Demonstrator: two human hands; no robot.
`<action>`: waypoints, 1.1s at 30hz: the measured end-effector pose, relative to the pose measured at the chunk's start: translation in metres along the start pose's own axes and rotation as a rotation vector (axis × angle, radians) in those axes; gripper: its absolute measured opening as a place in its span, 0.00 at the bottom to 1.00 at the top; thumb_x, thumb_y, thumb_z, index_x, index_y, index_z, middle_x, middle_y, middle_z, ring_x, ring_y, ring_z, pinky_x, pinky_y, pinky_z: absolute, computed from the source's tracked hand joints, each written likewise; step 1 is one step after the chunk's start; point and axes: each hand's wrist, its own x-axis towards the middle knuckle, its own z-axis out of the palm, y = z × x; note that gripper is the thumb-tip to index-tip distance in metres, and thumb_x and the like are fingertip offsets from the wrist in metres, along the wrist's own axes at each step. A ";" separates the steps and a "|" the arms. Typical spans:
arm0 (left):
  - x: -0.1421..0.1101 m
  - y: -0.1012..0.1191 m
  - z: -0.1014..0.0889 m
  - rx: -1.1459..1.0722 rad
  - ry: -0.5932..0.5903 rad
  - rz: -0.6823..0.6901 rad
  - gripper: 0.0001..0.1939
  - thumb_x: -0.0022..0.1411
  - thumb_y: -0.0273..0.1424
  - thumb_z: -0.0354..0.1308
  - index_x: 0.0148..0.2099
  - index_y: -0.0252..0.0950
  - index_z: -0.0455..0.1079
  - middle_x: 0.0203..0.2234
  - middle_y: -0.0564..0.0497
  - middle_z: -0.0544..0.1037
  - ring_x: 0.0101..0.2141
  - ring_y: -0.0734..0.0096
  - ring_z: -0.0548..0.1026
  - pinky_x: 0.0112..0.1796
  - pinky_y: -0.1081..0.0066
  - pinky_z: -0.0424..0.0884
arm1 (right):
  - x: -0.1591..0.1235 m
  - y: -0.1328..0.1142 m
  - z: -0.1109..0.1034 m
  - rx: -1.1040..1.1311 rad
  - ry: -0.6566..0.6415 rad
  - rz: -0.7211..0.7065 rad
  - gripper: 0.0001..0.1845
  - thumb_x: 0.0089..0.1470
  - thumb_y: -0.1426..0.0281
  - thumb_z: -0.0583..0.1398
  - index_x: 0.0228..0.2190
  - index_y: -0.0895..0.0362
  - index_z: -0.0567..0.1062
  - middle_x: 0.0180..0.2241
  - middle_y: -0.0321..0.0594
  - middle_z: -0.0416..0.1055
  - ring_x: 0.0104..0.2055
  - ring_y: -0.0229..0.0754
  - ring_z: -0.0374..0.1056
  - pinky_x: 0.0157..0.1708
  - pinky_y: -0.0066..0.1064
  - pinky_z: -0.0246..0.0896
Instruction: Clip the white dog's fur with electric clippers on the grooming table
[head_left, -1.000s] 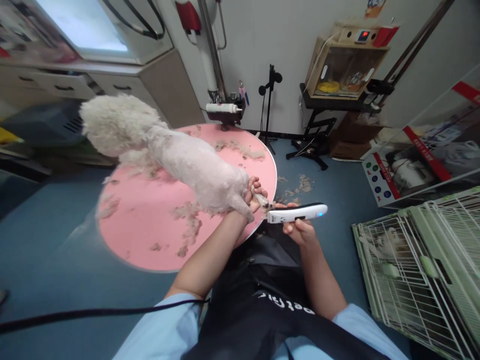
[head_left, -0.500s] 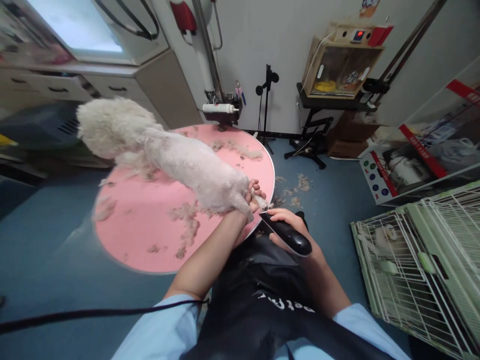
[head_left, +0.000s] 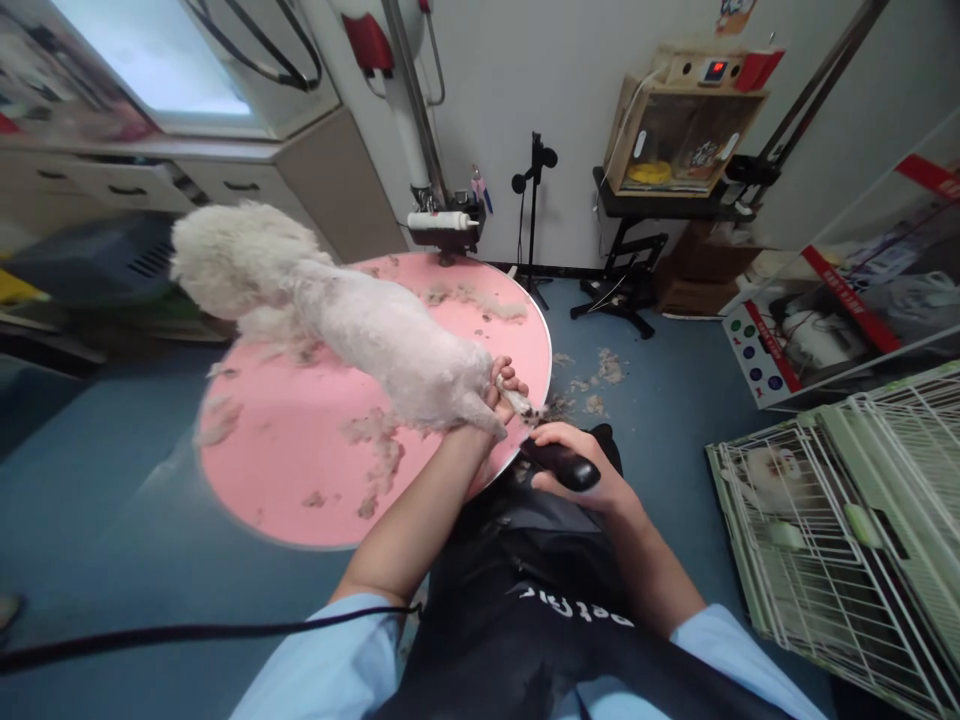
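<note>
A white dog (head_left: 390, 335) stands on a round pink table (head_left: 277, 450), its head toward the far left. Its body is clipped short, while the head stays fluffy. My left hand (head_left: 507, 388) is closed around the dog's hind paw (head_left: 523, 404) near the table's right edge, palm up. In my right hand (head_left: 589, 465) is a black hair clipper (head_left: 564, 465), its head just below the raised paw. Whether the blade touches the paw I cannot tell. Clumps of cut fur (head_left: 379, 445) lie about on the tabletop.
More fur (head_left: 609, 368) lies on the blue floor. A green-white wire cage (head_left: 825, 530) with a white animal inside stands at right. Behind the table are a post holding a white bottle (head_left: 439, 221) and a black stand (head_left: 534, 190). A dark cord (head_left: 225, 632) crosses at lower left.
The clipper has tilted and shifted slightly left, its handle turning in my right hand. My left hand still holds the paw. The view has shifted slightly.
</note>
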 end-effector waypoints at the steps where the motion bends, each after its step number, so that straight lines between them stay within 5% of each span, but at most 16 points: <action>1: 0.000 0.001 -0.002 0.004 -0.022 0.002 0.14 0.56 0.21 0.66 0.33 0.36 0.62 0.18 0.62 0.65 0.15 0.86 0.62 0.23 0.80 0.64 | 0.000 -0.001 0.001 0.020 0.034 0.012 0.19 0.48 0.68 0.70 0.42 0.51 0.74 0.42 0.42 0.79 0.42 0.46 0.78 0.44 0.40 0.75; 5: -0.002 0.003 -0.007 0.006 -0.061 0.007 0.15 0.55 0.19 0.67 0.32 0.36 0.62 0.18 0.62 0.65 0.15 0.86 0.61 0.24 0.80 0.64 | 0.001 -0.002 0.006 0.011 0.278 -0.079 0.19 0.49 0.73 0.68 0.42 0.50 0.71 0.48 0.43 0.77 0.50 0.48 0.75 0.50 0.44 0.72; 13: -0.002 0.003 -0.007 0.012 -0.043 -0.013 0.13 0.56 0.20 0.67 0.33 0.35 0.63 0.18 0.62 0.64 0.15 0.87 0.60 0.23 0.81 0.64 | 0.006 0.007 0.001 -0.051 0.197 -0.201 0.23 0.47 0.75 0.66 0.44 0.49 0.69 0.51 0.46 0.76 0.52 0.48 0.75 0.50 0.42 0.72; 17: 0.000 0.004 -0.001 0.026 0.023 -0.035 0.11 0.64 0.21 0.59 0.31 0.36 0.61 0.17 0.62 0.61 0.13 0.87 0.57 0.21 0.80 0.62 | 0.005 0.004 -0.001 -0.101 0.115 -0.135 0.20 0.46 0.74 0.66 0.42 0.50 0.70 0.46 0.44 0.78 0.47 0.47 0.77 0.47 0.40 0.73; 22: -0.004 0.004 0.006 0.030 0.042 -0.002 0.10 0.67 0.21 0.52 0.31 0.35 0.63 0.17 0.61 0.61 0.13 0.85 0.56 0.22 0.79 0.63 | 0.003 0.003 0.011 -0.061 0.273 -0.084 0.20 0.46 0.70 0.69 0.40 0.50 0.70 0.48 0.45 0.78 0.50 0.49 0.76 0.50 0.43 0.72; 28: -0.006 0.005 0.013 0.022 0.064 0.035 0.13 0.69 0.22 0.49 0.30 0.35 0.62 0.16 0.61 0.61 0.14 0.84 0.56 0.23 0.79 0.62 | -0.011 0.014 0.032 0.229 0.466 0.207 0.18 0.53 0.66 0.65 0.44 0.51 0.67 0.45 0.45 0.79 0.44 0.47 0.78 0.45 0.45 0.75; 33: -0.001 0.006 0.016 -0.009 -0.003 0.088 0.10 0.65 0.22 0.57 0.31 0.36 0.64 0.18 0.60 0.64 0.16 0.85 0.59 0.25 0.78 0.63 | -0.025 0.013 0.040 0.025 0.525 0.049 0.22 0.51 0.70 0.67 0.46 0.50 0.67 0.48 0.45 0.77 0.49 0.49 0.77 0.48 0.45 0.75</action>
